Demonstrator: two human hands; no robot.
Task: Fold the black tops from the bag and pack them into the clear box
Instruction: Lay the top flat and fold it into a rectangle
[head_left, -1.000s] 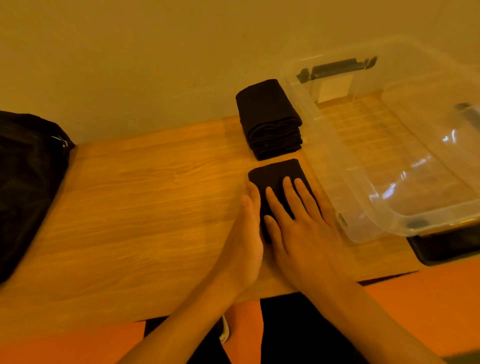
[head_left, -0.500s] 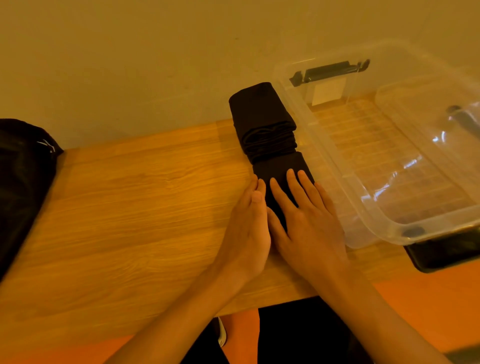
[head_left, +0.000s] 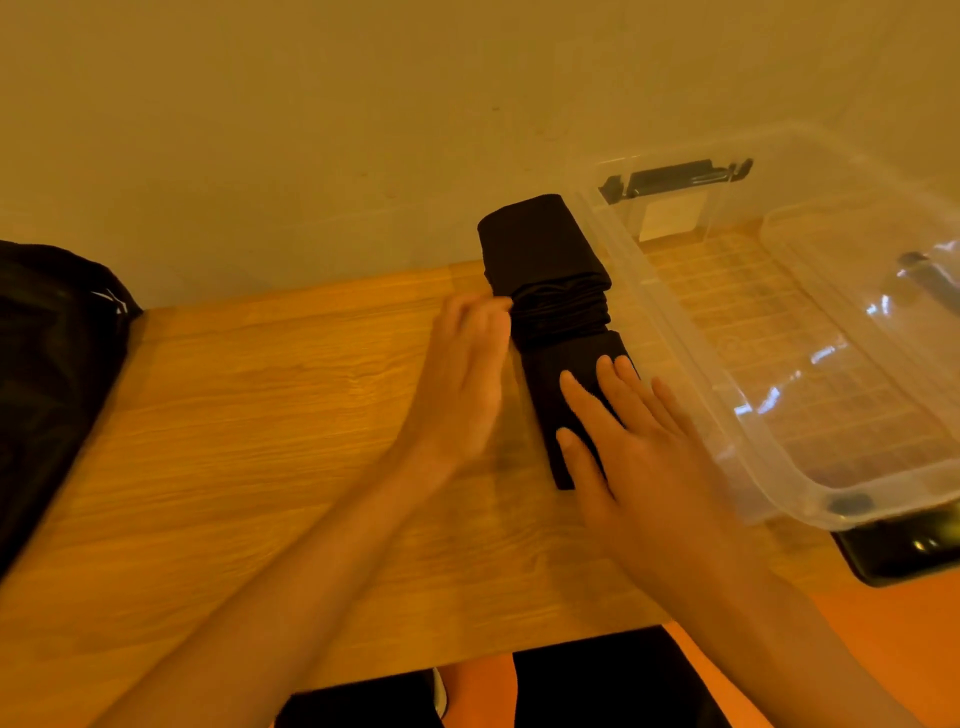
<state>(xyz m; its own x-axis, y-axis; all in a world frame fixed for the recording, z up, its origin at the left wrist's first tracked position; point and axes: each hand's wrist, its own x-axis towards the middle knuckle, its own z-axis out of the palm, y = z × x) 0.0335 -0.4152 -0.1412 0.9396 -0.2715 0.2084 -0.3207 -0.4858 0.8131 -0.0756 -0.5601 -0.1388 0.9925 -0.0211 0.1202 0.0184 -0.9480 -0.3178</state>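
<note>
Wooden bench (head_left: 260, 415) carries the work. One folded top (head_left: 561, 374) lies touching one stack of folded tops (head_left: 545, 260), just beside one clear box (head_left: 649, 291), which holds none. Right hand (head_left: 639, 457) presses it flat, fingers straight; left hand (head_left: 462, 379), blurred, appears released, fingertips at the stack. Advised: lift the top level; square its edges on the stack. One bag (head_left: 52, 389) lies far left.

Bare forearms (head_left: 322, 566) lead to the left hand (head_left: 462, 379) and right hand (head_left: 639, 457), above black legwear (head_left: 613, 680) (a white-edged shoe (head_left: 439, 696) shows).
</note>
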